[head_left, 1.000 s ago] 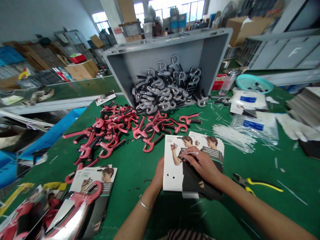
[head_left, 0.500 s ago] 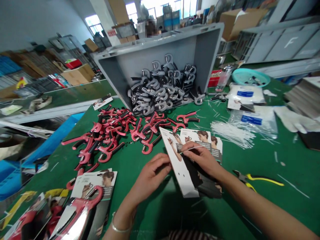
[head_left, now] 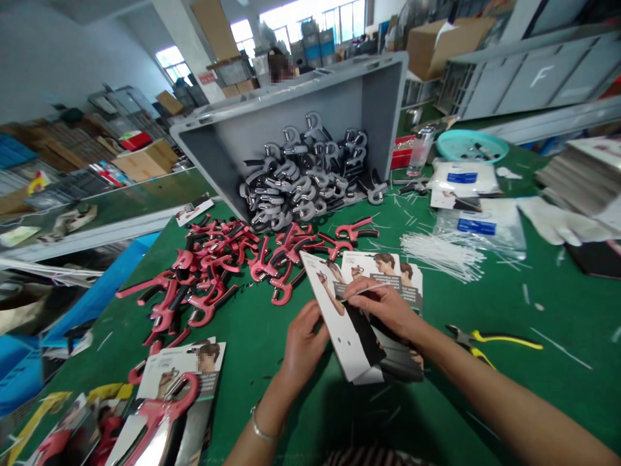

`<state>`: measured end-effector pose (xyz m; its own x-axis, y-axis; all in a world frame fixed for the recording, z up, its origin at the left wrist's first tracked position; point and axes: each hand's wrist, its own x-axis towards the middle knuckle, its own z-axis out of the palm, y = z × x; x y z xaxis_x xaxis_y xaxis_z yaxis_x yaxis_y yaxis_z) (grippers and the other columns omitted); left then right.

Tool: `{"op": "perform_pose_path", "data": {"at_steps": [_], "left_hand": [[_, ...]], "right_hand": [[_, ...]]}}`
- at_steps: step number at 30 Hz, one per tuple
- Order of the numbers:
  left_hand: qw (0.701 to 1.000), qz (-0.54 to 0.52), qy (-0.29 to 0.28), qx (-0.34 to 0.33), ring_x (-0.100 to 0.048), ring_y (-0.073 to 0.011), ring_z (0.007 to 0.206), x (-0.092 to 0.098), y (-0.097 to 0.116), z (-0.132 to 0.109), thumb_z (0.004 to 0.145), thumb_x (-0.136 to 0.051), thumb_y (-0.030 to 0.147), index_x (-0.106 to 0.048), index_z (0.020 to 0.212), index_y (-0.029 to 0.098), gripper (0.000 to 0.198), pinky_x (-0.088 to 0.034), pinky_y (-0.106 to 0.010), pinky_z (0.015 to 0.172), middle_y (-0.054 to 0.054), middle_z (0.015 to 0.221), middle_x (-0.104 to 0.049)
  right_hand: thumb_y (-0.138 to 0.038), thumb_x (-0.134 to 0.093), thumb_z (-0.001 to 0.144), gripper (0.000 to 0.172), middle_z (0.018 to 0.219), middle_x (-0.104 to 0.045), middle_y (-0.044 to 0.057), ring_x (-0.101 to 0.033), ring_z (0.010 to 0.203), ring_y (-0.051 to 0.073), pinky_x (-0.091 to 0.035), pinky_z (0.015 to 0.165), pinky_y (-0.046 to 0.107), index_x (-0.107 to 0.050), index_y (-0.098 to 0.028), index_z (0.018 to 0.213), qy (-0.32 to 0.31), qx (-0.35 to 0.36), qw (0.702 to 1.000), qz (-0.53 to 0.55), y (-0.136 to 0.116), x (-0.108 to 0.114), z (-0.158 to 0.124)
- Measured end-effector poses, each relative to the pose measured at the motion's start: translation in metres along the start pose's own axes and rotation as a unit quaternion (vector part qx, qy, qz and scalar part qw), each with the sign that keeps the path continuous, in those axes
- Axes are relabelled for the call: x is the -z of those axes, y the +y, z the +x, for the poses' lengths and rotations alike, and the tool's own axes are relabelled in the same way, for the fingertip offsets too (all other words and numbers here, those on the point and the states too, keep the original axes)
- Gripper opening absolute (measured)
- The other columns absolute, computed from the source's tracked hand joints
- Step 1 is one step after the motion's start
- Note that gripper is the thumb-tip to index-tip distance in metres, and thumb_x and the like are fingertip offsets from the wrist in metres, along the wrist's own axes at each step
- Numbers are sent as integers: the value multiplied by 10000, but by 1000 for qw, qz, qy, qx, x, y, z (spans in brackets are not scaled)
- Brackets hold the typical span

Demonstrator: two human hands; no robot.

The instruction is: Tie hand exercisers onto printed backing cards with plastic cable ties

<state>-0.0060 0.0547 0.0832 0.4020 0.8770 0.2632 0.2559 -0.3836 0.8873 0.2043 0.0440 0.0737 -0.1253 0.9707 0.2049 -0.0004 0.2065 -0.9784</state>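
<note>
A printed backing card (head_left: 334,310) stands tilted on the green table, leaning by a stack of similar cards (head_left: 383,266). My right hand (head_left: 381,304) pinches a thin white cable tie (head_left: 371,287) against the printed face, with part of the tie hidden by the fingers. At the card's left side, my left hand (head_left: 305,340) has its fingers curled and its tips pressed at the back. What those tips grip is too small to make out. Several red hand grips (head_left: 208,259) with black handles lie to the left of the cards.
Beyond them a grey crate (head_left: 291,97) on its side holds grey hand grips (head_left: 301,181). Yellow-handled cutters (head_left: 490,338) and loose cable ties (head_left: 441,255) lie right. Carded red grips (head_left: 165,408) sit front left; bags (head_left: 478,226) and a turquoise tray (head_left: 470,145) stand back right.
My left hand has closed its fingers in nearer the card's left side. My right hand keeps its pinch on the cable tie. The whole view has shifted slightly.
</note>
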Motion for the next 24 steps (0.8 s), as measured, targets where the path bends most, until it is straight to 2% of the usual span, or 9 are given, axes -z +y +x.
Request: {"op": "perform_pose_path", "data": {"at_steps": [3, 5, 10, 13, 16, 20, 24], "left_hand": [[994, 73, -7, -77, -656, -212, 1042, 3, 4, -2, 895, -578, 144, -701, 1053, 215, 212, -496, -321, 916, -64, 1074, -718], [991, 93, 6, -95, -654, -203, 1019, 1, 4, -2, 898, -570, 124, -684, 1066, 212, 222, -492, -313, 902, -63, 1058, -711], [994, 68, 42, -69, -636, -199, 963, -10, 5, -2, 902, -570, 142, -670, 1041, 198, 180, -487, -302, 841, -62, 1045, -677], [997, 49, 45, -36, -633, -197, 942, -11, 11, -1, 905, -577, 172, -683, 1009, 200, 151, -485, -301, 832, -56, 1029, -671], [996, 48, 77, -16, -627, -202, 968, -10, 17, 0, 901, -584, 185, -701, 971, 205, 138, -478, -310, 862, -54, 1024, -664], [995, 61, 80, -31, -619, -201, 978, -8, 17, 3, 890, -595, 169, -708, 973, 204, 144, -472, -306, 859, -53, 1023, -653], [990, 88, 74, -76, -620, -196, 936, -4, 15, 7, 859, -610, 114, -704, 1012, 207, 202, -480, -289, 808, -46, 967, -652]], "right_hand": [[-384, -653, 904, 168, 982, -680, 38, -625, 977, 207, -457, 930, 372, -703, -228, 940, -1, 9, 1000, -3, -1, 1, -1], [-379, -639, 915, 167, 993, -676, 40, -622, 988, 205, -458, 927, 362, -699, -228, 954, -4, 15, 1000, -7, -4, 0, -3], [-339, -582, 951, 147, 1026, -646, 51, -605, 994, 205, -464, 902, 351, -659, -228, 1009, 2, 32, 999, -24, -12, -4, -9], [-313, -565, 955, 119, 974, -631, 45, -596, 946, 202, -464, 864, 343, -643, -228, 983, 11, 49, 997, -60, -13, -5, -11], [-271, -524, 969, 131, 927, -626, 40, -591, 905, 198, -458, 838, 342, -648, -229, 966, 20, 70, 992, -101, -14, -6, -11], [-229, -457, 996, 220, 974, -640, 46, -603, 943, 198, -458, 869, 356, -674, -242, 1031, 14, 96, 984, -146, -14, -7, -11], [-238, -544, 971, 195, 1092, -639, 57, -589, 1073, 206, -442, 965, 371, -666, -253, 1122, 24, 121, 976, -179, -11, -8, -10]]}}
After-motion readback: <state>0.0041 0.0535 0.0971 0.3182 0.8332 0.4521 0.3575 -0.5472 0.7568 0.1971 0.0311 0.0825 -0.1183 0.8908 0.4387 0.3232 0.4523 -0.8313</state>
